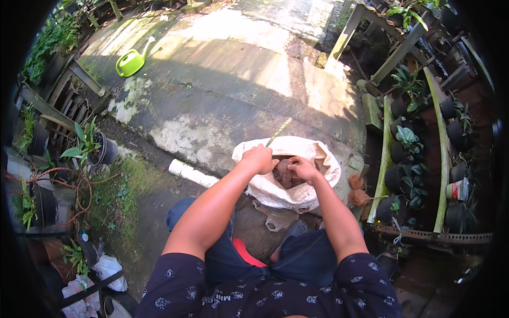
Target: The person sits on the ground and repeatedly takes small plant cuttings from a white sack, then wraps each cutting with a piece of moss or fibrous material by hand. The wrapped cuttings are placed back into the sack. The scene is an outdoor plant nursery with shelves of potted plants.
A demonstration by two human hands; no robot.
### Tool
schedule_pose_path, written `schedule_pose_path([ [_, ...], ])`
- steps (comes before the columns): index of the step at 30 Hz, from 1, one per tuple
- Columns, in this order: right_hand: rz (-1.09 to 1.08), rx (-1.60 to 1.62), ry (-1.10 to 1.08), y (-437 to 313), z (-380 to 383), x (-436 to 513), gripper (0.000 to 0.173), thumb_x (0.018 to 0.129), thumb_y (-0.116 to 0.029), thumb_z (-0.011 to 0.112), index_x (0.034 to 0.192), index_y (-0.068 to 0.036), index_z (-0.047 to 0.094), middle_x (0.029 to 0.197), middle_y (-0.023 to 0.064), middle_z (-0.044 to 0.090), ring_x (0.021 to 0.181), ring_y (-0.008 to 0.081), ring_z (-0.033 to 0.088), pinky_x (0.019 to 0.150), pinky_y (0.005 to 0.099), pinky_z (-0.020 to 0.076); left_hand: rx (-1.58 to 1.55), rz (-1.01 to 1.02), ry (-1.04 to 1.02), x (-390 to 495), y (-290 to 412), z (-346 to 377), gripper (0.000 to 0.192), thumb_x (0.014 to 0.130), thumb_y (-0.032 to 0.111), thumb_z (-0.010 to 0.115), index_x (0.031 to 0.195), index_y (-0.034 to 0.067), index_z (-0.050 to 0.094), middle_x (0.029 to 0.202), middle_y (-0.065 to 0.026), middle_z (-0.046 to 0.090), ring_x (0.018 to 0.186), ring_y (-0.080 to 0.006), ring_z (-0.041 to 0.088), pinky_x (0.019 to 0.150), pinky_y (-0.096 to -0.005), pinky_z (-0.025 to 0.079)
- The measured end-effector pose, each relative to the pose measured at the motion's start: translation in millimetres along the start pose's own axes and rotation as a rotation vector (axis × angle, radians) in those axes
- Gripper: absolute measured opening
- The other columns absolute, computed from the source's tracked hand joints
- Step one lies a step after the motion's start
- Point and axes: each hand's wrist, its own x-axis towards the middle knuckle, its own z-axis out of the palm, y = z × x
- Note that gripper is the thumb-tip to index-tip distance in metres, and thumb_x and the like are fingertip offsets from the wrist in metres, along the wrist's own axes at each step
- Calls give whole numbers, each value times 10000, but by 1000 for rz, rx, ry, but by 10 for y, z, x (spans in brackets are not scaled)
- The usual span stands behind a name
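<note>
A white woven sack (274, 194) stands in front of me with its mouth spread and rim rolled. Inside it is a brown lump (283, 171) that looks fibrous or wrapped in thin plastic; which, I cannot tell. Over the sack's left rim, my left hand (258, 159) is closed around a thin yellow-green stick (279, 132), which slants up and away from the fist. My right hand (303, 169) reaches over the right side, its thumb and fingertips pinching the top of the brown lump. The sack's bottom is hidden.
A white pipe (193, 173) lies left of the sack. Two brown fibre balls (358, 190) sit to the right, beside racks of potted plants (407, 137). A green watering can (132, 61) stands farther off on the concrete. Crumpled plastic (276, 218) lies below the sack.
</note>
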Motion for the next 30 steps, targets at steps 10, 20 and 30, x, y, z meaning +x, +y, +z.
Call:
schedule_pose_path([
  [10, -355, 370, 194, -896, -129, -1364, 362, 1059, -85, 593, 1416, -45, 544, 1167, 103, 676, 1026, 174, 672, 872, 316, 560, -645, 268, -128, -250, 399, -273, 671, 978, 557, 681, 1295, -35, 687, 1176, -162, 752, 1102, -233, 690, 992, -378, 509],
  [20, -367, 229, 192, -991, -283, -1622, 590, 949, -207, 794, 1437, -41, 507, 1063, 134, 739, 947, 168, 689, 759, 331, 556, -543, 345, 192, -514, 678, -309, 368, 992, 344, 714, 1010, -24, 717, 996, -89, 658, 976, -203, 644, 901, -381, 489],
  [30, -562, -50, 363, -955, -126, -1584, 690, 1030, -521, 586, 1329, 101, 603, 1170, 312, 714, 1144, 455, 678, 981, 478, 522, -1129, 140, -18, -472, 788, -245, 423, 1075, 384, 630, 1007, -21, 733, 876, -25, 716, 725, -80, 621, 684, -262, 519],
])
